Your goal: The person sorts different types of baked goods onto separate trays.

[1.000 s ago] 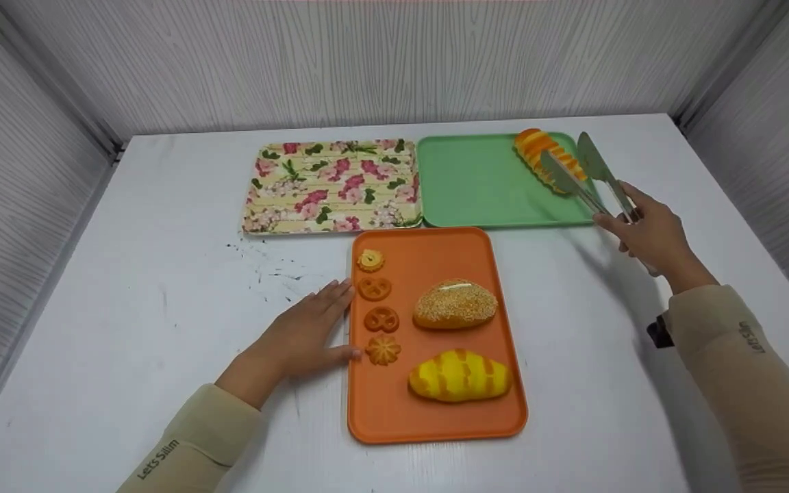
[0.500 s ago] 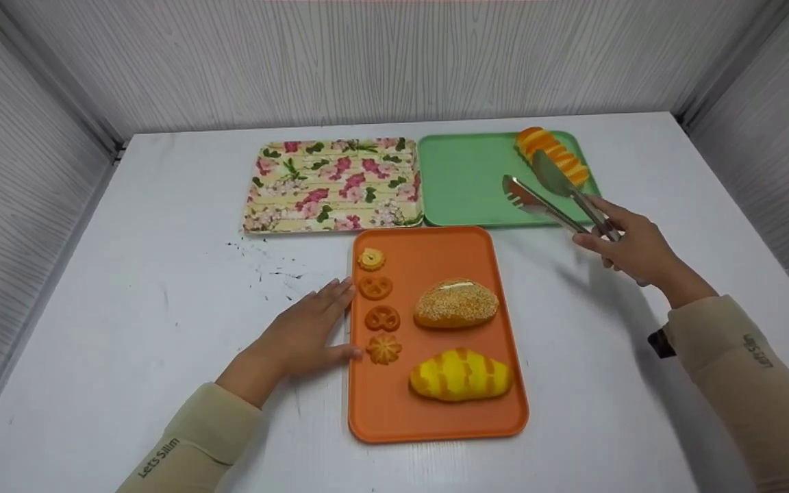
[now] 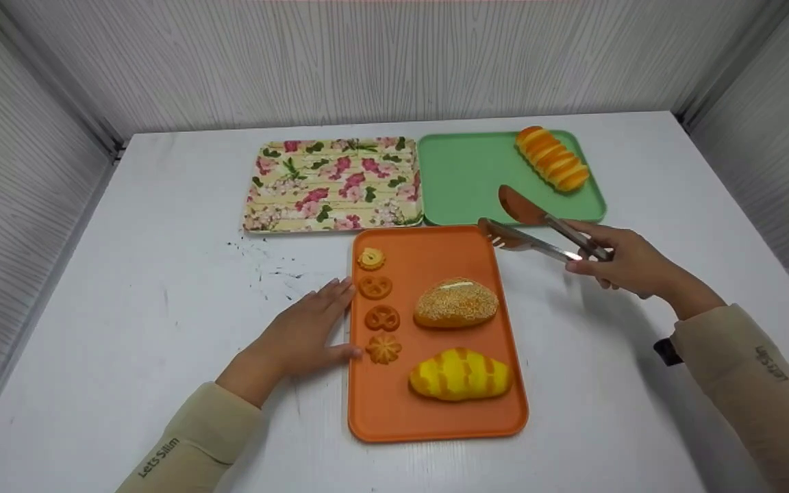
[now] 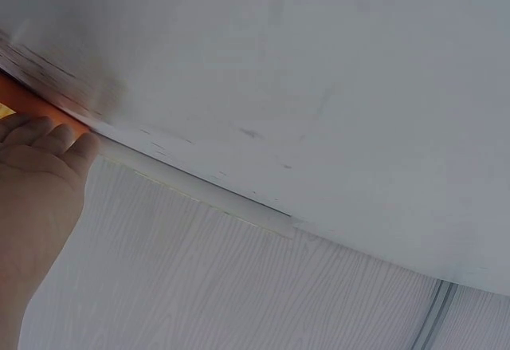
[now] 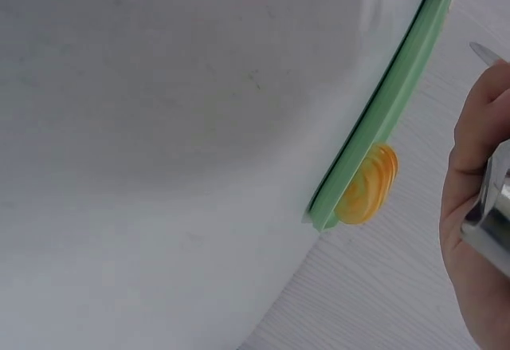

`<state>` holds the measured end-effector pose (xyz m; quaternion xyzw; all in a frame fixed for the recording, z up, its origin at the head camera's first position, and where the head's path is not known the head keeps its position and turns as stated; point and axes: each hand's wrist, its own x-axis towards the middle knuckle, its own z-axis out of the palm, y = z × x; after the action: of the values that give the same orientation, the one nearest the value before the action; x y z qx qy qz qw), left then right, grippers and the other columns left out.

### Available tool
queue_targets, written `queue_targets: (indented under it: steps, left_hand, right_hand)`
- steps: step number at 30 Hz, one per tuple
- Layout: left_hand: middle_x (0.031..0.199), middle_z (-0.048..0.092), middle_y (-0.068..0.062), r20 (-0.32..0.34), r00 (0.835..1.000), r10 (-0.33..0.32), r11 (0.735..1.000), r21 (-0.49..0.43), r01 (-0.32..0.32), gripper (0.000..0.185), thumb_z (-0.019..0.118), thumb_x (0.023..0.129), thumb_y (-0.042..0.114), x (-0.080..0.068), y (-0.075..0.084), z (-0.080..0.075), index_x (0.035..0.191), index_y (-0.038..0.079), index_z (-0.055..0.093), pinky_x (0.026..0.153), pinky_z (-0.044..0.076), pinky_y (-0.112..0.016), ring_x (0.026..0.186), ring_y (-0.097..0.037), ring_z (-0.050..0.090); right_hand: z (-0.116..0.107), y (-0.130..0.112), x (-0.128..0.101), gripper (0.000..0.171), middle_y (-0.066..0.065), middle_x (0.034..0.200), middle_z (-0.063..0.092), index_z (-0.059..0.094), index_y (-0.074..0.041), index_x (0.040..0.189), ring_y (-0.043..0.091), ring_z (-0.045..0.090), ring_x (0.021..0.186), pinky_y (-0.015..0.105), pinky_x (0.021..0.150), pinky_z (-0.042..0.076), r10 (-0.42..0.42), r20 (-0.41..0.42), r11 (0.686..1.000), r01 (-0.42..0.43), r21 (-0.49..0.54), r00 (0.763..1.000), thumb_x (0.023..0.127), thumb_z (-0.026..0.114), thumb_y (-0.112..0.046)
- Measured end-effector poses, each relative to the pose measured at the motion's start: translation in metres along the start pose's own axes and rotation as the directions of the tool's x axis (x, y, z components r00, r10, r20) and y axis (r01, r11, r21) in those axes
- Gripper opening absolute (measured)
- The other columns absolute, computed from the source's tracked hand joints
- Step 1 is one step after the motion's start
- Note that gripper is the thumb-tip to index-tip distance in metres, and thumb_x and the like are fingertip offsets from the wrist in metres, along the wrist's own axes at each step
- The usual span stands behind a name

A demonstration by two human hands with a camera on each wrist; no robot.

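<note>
My right hand point(image 3: 631, 263) grips metal serving tongs point(image 3: 576, 236), their arms spread with nothing between them. The tong tips hang over the gap where the green tray point(image 3: 463, 178) meets the orange tray's point(image 3: 429, 424) top right corner. With fingers straight, my left hand point(image 3: 302, 335) rests at the orange tray's left rim. That tray carries a sesame bun point(image 3: 456, 303), a yellow striped bread point(image 3: 461, 375) and a column of small cookies point(image 3: 383, 318). A sliced-top orange loaf point(image 3: 552, 159) lies on the green tray's right side. In the right wrist view, the tongs' metal end point(image 5: 490, 226) shows in the palm.
A floral tray point(image 3: 333, 185) lies left of the green one, their edges meeting. All three trays sit on a white table point(image 3: 161, 287) with dark specks near the floral tray. Wood-patterned panels point(image 3: 381, 61) stand at the back and sides.
My right hand has drawn the tongs away from the orange loaf, toward me and to the left. The loaf stays on the green tray. My left hand has not moved.
</note>
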<state>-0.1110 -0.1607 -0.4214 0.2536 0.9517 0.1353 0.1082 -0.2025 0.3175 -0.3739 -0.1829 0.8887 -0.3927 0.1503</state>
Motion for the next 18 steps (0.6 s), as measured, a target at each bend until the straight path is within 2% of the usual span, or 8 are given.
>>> queue_targets:
  steps: [6,12,18]
  left_hand:
    - [0.157,0.016,-0.01,-0.005,1.0,0.001,1.0,-0.01,-0.001,0.095,0.052,0.086,0.065,-0.0012,0.0005,-0.0002,0.152,0.006,0.018,0.114,0.016,-0.042,0.143,-0.024,0.013]
    - [0.157,0.016,-0.01,0.002,1.0,-0.004,1.0,-0.007,0.004,0.095,0.051,0.086,0.065,-0.0004,0.0003,0.0004,0.153,0.007,0.017,0.113,0.017,-0.042,0.143,-0.024,0.013]
    - [0.157,0.015,-0.01,0.008,1.0,-0.006,1.0,-0.003,0.006,0.096,0.05,0.086,0.067,0.0001,0.0004,-0.0007,0.153,0.007,0.017,0.114,0.016,-0.041,0.143,-0.024,0.012]
  right_hand:
    - [0.003,-0.0017,-0.0038,0.066,0.016,0.079,0.053,0.044,-0.028,0.145,0.017,0.047,0.05,0.029,0.042,0.04,-0.004,0.083,1.0,0.002,0.027,0.997,0.086,0.072,-0.028]
    - [0.006,-0.0009,-0.0062,0.063,0.013,0.078,0.057,0.045,-0.024,0.144,0.018,0.047,0.046,0.032,0.04,0.043,-0.088,0.142,0.996,0.083,0.041,0.986,0.087,0.071,-0.02]
    - [0.0073,-0.0028,-0.0084,0.062,0.012,0.082,0.059,0.044,-0.016,0.145,0.017,0.046,0.045,0.031,0.039,0.042,-0.149,0.209,0.985,0.127,0.114,0.966,0.088,0.069,-0.013]
